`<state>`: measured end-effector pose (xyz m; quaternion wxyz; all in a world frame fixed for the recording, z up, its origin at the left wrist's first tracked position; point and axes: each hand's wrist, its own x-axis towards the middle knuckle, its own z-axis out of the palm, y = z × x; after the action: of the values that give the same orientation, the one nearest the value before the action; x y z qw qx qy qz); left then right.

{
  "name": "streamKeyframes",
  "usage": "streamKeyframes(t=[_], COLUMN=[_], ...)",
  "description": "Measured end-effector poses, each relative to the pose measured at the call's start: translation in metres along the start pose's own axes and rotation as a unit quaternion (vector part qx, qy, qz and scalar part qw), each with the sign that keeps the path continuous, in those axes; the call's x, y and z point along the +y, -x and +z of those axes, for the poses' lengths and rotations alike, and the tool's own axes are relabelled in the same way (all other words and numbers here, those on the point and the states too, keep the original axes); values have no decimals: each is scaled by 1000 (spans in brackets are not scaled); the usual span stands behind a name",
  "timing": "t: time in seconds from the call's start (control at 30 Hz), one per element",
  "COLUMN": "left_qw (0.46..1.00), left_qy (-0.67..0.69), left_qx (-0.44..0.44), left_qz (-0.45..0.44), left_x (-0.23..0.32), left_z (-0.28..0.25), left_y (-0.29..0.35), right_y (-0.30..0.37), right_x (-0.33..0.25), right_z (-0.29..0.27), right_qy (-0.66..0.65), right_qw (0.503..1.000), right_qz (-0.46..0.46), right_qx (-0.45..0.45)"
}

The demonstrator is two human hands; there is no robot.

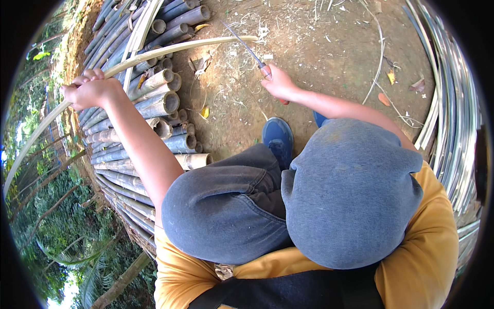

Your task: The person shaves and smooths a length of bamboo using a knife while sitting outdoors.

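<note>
At the far left, my left hand (pixel 92 90) is closed around a long pale bamboo strip (pixel 177 48). The strip curves from the left edge across the stacked poles, and its far end lies over the dirt near the top middle. My right hand (pixel 278 82) grips a knife (pixel 252 53) by its reddish-brown handle. The thin dark blade points up and left, its tip just above the strip near that far end; whether the two touch I cannot tell. My bent knees, in dark grey trousers (pixel 355 190), fill the lower middle.
A stack of cut bamboo poles (pixel 162 104) lies along my left, open ends toward me. On the right is a bundle of long split strips (pixel 453 113). Shavings and dry leaves are scattered over the dirt ground (pixel 324 46). Green plants (pixel 62 206) grow beyond the stack.
</note>
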<state>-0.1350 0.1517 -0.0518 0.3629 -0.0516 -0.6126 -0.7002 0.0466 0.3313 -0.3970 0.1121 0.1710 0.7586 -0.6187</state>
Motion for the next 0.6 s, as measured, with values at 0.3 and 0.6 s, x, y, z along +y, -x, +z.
streamKeyframes(t=[0.3, 0.6], left_qw=[1000, 1000], left_qy=[-15, 1], left_qx=[23, 24], left_qz=[-2, 14], left_x=[3, -1], left_z=[-3, -1], left_y=[3, 1], right_y=[-1, -21], right_x=[-29, -21], right_z=[-33, -26], right_qy=[49, 54], right_qw=[998, 998], right_qz=[-2, 28], right_qx=[-38, -33])
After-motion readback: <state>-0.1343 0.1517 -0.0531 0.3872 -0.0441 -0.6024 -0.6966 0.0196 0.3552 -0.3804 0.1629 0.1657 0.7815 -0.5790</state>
